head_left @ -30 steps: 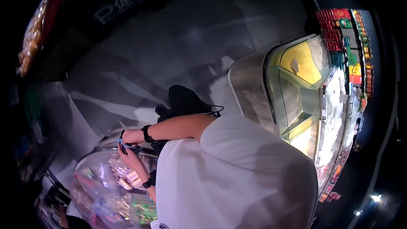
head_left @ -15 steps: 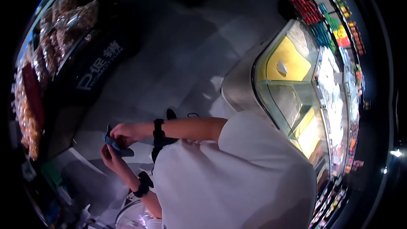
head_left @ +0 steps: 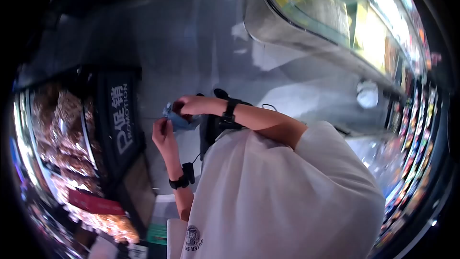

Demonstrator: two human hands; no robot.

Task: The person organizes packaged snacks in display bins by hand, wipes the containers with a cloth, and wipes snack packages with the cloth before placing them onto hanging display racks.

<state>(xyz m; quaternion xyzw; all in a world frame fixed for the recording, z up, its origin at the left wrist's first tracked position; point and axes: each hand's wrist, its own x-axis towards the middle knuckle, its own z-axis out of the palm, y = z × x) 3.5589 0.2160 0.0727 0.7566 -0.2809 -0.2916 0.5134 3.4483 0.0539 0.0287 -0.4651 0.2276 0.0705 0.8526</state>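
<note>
My right hand (head_left: 188, 105) has its fingers pinched on a crumpled blue piece of soft material (head_left: 181, 123). It looks like thin cloth or a glove; its exact kind is unclear. My left hand (head_left: 164, 132) sits just below and left of it, fingers closed on its near edge. Both hands are in front of my white shirt (head_left: 287, 196). Each wrist wears a black band, one on the right wrist (head_left: 229, 111) and one on the left (head_left: 181, 178).
At left stands a dark display bin (head_left: 120, 115) marked "PROMOTION", with bagged goods (head_left: 67, 134) on it. A lit glass counter (head_left: 321, 19) curves along the upper right. Shelves of small packages (head_left: 417, 148) line the right. Grey floor (head_left: 187, 43) lies between.
The view has turned and shifted, so the promotion bin now stands upright nearer my hands and the counter sits higher. Both hands still hold the blue piece, which looks more spread out.
</note>
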